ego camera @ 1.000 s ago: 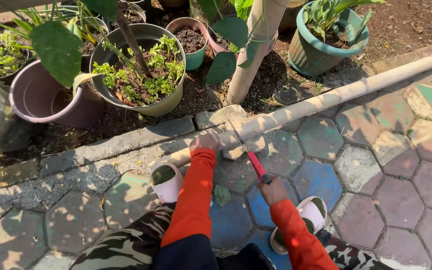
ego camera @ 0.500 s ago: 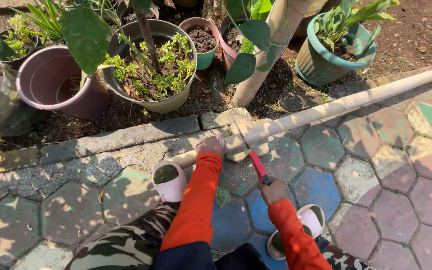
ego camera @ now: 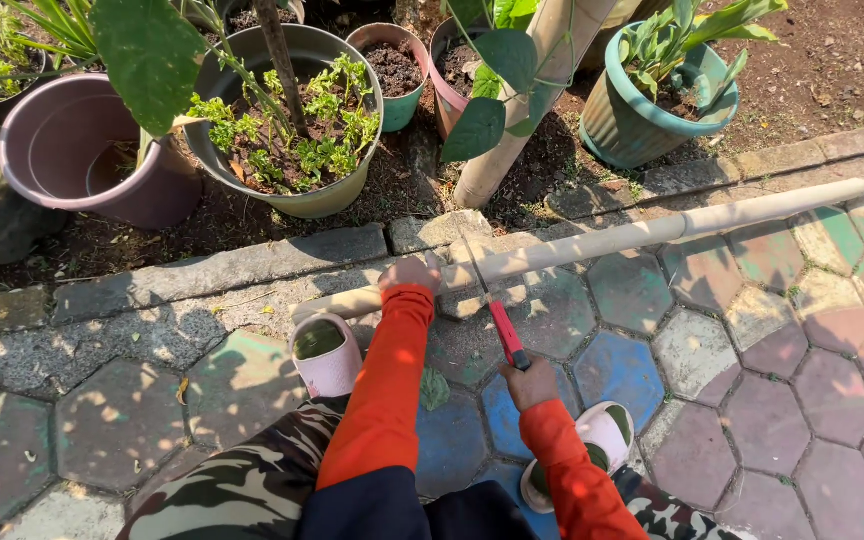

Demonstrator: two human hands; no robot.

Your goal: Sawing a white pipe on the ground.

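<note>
Hands at frame centre: left hand presses down, gripping the pole; right hand is closed round the red-handled saw, blade across the pole.

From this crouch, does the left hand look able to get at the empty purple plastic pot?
Probably not without shifting: the left hand presses on the long bamboo pole, and the purple plastic pot sits well beyond the stone kerb.

The bamboo pole runs off the frame's right edge, its near end hidden behind the left hand, and the saw blade is too thin to make out.
</note>
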